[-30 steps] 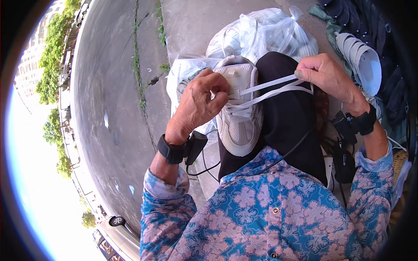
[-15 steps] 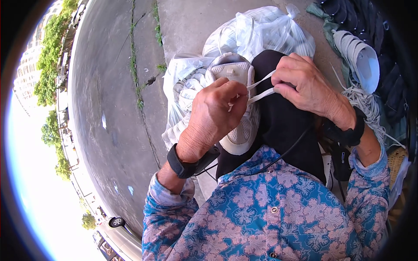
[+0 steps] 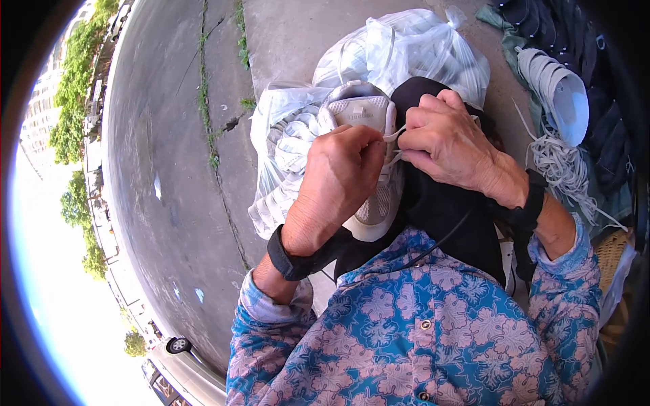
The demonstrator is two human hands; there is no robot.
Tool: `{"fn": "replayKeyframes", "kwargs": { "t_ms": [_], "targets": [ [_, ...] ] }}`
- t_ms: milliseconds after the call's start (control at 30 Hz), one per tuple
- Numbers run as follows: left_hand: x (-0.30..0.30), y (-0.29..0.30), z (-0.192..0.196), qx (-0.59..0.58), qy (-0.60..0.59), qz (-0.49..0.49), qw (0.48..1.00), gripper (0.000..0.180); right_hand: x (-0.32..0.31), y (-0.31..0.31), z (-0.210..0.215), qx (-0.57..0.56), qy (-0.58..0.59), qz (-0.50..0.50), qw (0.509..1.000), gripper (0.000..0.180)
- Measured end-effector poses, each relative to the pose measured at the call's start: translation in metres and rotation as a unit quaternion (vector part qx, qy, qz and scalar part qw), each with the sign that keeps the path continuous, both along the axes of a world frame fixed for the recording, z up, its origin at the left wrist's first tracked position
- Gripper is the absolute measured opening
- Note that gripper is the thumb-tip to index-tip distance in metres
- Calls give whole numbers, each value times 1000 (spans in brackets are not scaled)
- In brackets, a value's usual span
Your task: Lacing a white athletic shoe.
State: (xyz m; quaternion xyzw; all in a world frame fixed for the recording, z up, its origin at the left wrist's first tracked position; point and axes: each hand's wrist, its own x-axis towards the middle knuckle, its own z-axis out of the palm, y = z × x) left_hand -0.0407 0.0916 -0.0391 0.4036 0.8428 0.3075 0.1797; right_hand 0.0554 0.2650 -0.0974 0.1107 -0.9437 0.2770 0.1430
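A white and grey sneaker [image 3: 374, 215] rests on my black-trousered lap, toe towards me. My left hand [image 3: 338, 169] lies over its lacing, fingers closed in a pinch; what they grip is hidden behind them. Just right of the shoe, my right hand [image 3: 450, 145] is closed on a white shoelace [image 3: 394, 135]. Two short strands of the lace run from these fingers to the shoe's right side. The tongue and heel opening show beyond my left hand.
Clear plastic bags [image 3: 406, 57] full of white shoes lie beyond and left of my lap. At right are a stack of pale shoe pieces [image 3: 552, 88], a heap of loose white laces [image 3: 565, 169], dark shoe pieces [image 3: 602, 115] and a wicker basket [image 3: 613, 254]. Cracked pavement [image 3: 169, 135] stretches left.
My right hand has come left, closer to the sneaker, and the lace strands between it and the shoe look shorter. My left hand stays over the lacing, shifted slightly.
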Motion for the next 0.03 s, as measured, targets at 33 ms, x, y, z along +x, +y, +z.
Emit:
{"fn": "replayKeyframes", "kwargs": {
  "t_ms": [33],
  "targets": [
    [0,1,5,-30,-39,-2,999,11,-1,1,0,8,-6,2,1000,9]
  ]
}}
